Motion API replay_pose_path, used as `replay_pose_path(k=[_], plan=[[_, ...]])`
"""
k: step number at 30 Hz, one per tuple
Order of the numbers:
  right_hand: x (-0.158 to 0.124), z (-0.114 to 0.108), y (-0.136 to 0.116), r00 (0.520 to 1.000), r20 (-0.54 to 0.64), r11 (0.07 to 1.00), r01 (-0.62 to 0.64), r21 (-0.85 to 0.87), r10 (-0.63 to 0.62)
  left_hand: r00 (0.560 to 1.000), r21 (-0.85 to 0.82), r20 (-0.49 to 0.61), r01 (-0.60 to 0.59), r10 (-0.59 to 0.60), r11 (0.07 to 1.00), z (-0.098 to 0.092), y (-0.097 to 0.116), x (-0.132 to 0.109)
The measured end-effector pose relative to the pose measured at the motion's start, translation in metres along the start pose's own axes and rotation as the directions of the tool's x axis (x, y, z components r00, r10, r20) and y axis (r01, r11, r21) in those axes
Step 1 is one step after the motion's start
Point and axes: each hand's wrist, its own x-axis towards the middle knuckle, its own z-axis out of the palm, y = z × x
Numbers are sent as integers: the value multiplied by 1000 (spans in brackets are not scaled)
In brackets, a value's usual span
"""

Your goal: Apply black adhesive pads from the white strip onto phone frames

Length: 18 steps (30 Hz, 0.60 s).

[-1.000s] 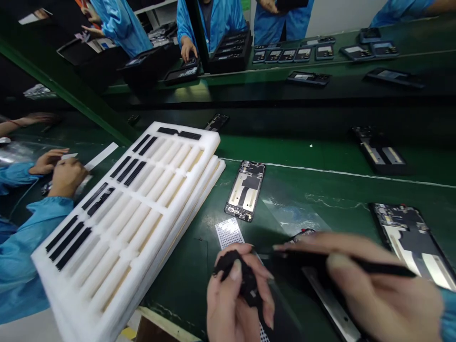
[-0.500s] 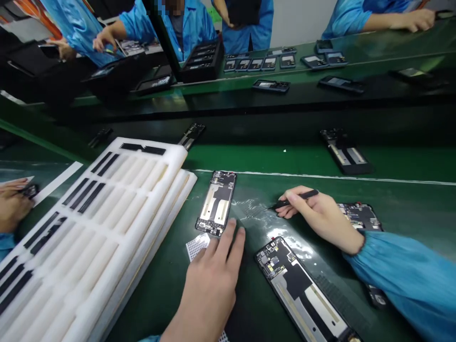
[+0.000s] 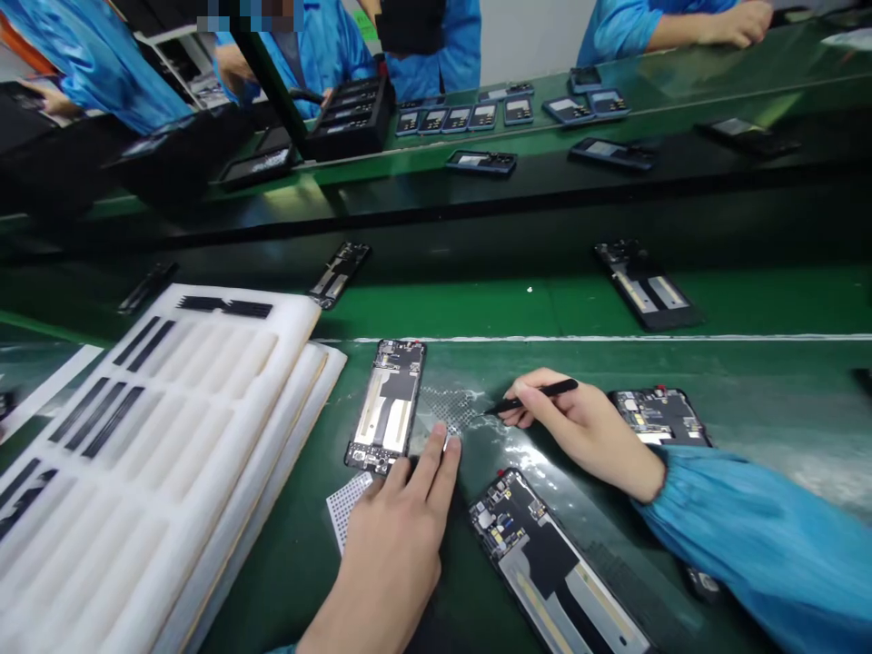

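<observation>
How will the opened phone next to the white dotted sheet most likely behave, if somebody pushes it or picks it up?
The phone is probably stiff, given its straight edges. Its circuit board may be fragile, because it lies uncovered. If pushed, the phone would likely slide, not tip, as it rests flat on the green bench.

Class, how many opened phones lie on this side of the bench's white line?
3: a left phone beyond the left hand; a bottom phone, cut off by the picture's edge; a right phone, partly behind the right sleeve. A dark object at the right edge might be another.
</observation>
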Motion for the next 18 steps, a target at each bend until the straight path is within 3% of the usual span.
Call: replay_pose_path(k=[3,5,6,8,10,11,12,14,18], plan=[[2,-1,2,1000,-2,1000,15,13,-15,992,-409,-44,93,-121,908,3,0,1],[2,-3,0,999,-16,999,31,24,-31,959,-700,-19,189,-283,689,0,2,0],[0,-3,-3,999,-26,999,41,36,-40,936,-828,46,232,-350,510,-3,3,0],[-5,-3,-13,998,-40,996,55,74,-52,902,-962,240,270,-358,37,-11,6,-2],[-15,-1,-26,997,-39,994,73,85,-69,912,-863,354,235,-205,-447,-18,8,-3],[-21,1,-32,996,-36,994,87,71,-84,929,-782,347,211,-127,-587,-20,8,-4],[-27,3,-38,994,-33,993,107,46,-106,943,-709,324,191,-73,-679,-21,9,-4],[-38,8,-44,987,-33,987,157,-13,-157,962,-605,272,169,-2,-778,-22,9,-6],[-50,14,-46,974,-45,972,218,-88,-223,978,-552,202,150,43,-820,-25,9,-8]])
